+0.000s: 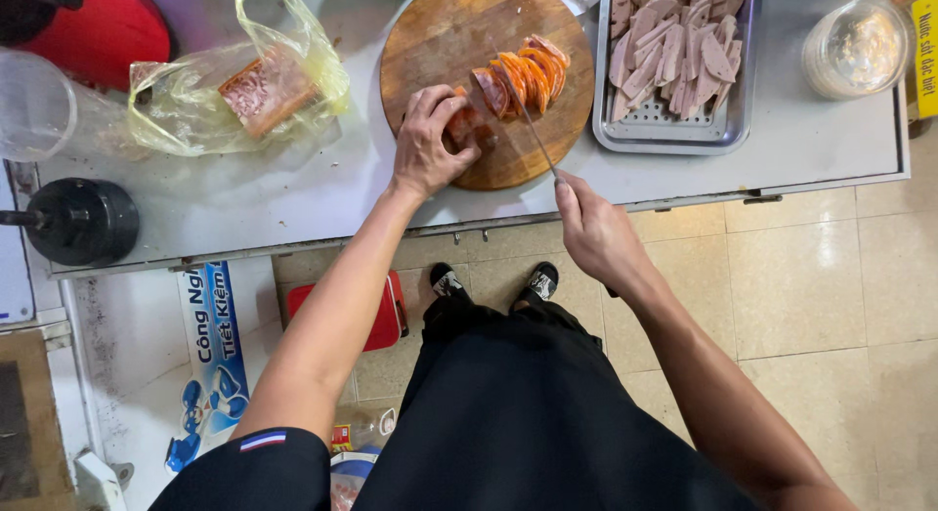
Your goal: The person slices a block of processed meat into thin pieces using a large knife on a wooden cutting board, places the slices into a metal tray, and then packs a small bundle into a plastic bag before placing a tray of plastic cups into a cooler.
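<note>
A round wooden cutting board [440,32] lies on a grey metal counter [293,189]. On it stands a row of orange-rimmed pink meat slices [523,73]. My left hand [432,142] presses down on the uncut end of the meat block [463,122] at the board's near edge. My right hand [594,230] grips a long thin knife [532,125]; its blade angles up to the meat beside the slices.
A metal tray [653,130] of pale meat slices sits right of the board, a lidded clear tub [856,44] beyond it. A plastic bag [234,91] with a meat block lies left. A red box [386,316] stands on the tiled floor.
</note>
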